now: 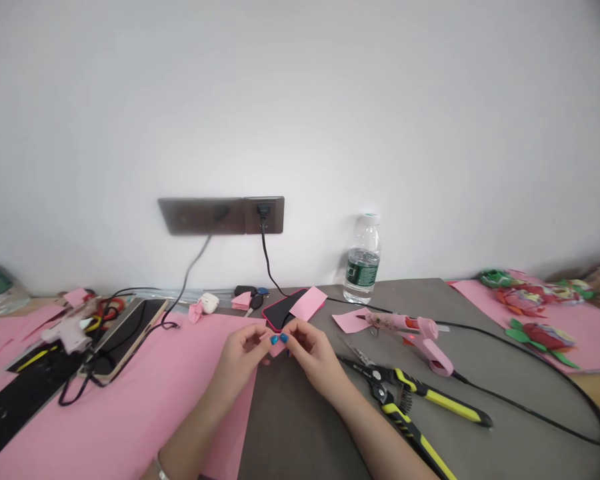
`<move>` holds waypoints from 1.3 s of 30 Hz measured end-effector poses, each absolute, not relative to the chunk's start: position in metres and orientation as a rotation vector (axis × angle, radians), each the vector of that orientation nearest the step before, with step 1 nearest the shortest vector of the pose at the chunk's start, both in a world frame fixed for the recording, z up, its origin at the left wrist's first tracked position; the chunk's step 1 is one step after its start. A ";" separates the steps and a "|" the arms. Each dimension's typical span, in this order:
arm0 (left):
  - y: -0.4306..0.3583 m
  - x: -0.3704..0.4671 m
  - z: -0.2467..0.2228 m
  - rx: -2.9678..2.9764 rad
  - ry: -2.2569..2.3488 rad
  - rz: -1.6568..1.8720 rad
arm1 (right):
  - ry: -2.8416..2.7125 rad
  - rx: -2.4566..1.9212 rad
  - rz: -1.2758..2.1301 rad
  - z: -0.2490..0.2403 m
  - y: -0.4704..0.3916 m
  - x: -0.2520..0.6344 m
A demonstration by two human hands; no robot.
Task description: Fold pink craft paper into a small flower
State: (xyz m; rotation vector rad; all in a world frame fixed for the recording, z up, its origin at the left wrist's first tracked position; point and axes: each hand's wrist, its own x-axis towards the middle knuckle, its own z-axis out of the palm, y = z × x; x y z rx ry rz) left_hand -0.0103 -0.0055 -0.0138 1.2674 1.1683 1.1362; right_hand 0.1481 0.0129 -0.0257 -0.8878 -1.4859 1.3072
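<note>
Between the fingertips of both hands is a small pink paper piece (pixel 277 348), partly hidden by the thumbs. My left hand (pixel 243 353) pinches its left side, and my right hand (pixel 307 350) pinches the right. The two blue-painted thumbnails nearly meet over the paper. Just beyond the hands lies a red-edged phone (pixel 281 310) with a loose pink paper rectangle (pixel 309 303) across it. Under my left forearm is a large pink sheet (pixel 180 380). Right of my right hand are black-and-yellow pliers (pixel 380 383).
A pink glue gun (pixel 420 331) with a black cord rests on a pink scrap (pixel 349 321). A water bottle (pixel 363 260) stands by the wall. Another phone (pixel 130 337) and tangled cables are at left. Paper flowers (pixel 550 333) lie at right. A plug sits in the wall socket (pixel 264 215).
</note>
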 end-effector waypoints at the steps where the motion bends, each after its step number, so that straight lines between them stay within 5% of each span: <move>1: -0.006 -0.011 -0.014 1.292 1.178 1.120 | -1.475 -0.892 1.308 -0.026 0.013 0.148; 20: -0.006 -0.009 -0.014 0.971 1.072 1.227 | -1.372 -0.705 1.421 -0.025 0.012 0.145; 39: -0.012 -0.007 -0.012 1.687 1.323 1.459 | -1.251 -0.735 1.391 -0.032 0.018 0.145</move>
